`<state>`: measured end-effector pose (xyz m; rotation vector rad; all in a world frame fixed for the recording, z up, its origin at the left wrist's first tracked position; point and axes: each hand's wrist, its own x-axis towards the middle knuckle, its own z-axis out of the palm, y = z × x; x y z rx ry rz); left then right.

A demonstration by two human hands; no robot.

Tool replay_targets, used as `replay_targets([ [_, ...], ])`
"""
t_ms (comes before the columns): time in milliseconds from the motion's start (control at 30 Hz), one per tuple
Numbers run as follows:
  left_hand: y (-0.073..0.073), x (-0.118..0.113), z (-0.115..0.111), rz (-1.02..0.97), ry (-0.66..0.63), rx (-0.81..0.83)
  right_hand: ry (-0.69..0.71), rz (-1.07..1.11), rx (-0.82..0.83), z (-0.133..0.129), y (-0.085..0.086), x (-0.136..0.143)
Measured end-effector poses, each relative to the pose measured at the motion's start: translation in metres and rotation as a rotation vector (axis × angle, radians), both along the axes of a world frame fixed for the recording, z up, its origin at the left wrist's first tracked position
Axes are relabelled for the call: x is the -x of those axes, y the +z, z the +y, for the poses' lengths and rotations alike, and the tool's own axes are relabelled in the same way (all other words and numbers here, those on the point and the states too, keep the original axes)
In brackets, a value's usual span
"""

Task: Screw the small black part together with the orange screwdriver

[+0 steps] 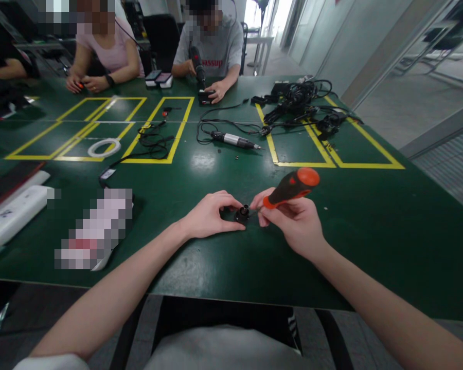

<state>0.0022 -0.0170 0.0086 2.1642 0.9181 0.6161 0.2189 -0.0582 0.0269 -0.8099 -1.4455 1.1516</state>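
Note:
On the green table, my left hand point(212, 215) pinches a small black round part point(241, 215) between thumb and fingers. This part has a short raised tube on top; its exact kind I cannot make out. My right hand point(293, 220) grips a screwdriver point(291, 187) with a black and orange handle. The handle leans up and to the right, and its shaft slants down to the left toward the black part. Whether the tip touches the part is too small to tell.
An electric screwdriver point(235, 140) with a cord lies ahead. Tangled black cables point(297, 103) sit at the back right, a white ring point(104, 148) at the left. A white power strip point(17, 213) and a blurred-out object point(98, 231) lie near left. Co-workers sit across the table point(370, 231).

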Motion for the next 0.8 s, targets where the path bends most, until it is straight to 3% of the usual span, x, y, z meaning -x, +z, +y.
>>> replay_targets([
  [300,0.0007,-0.0006,-0.0011,0.034,-0.021,-0.048,0.045,0.125,0.002,0.0006,-0.0033,0.0028],
  [800,-0.0040,-0.0008,-0.0029,0.038,-0.045,-0.130,0.063,0.080,0.017,0.0018,-0.0019,0.0011],
])
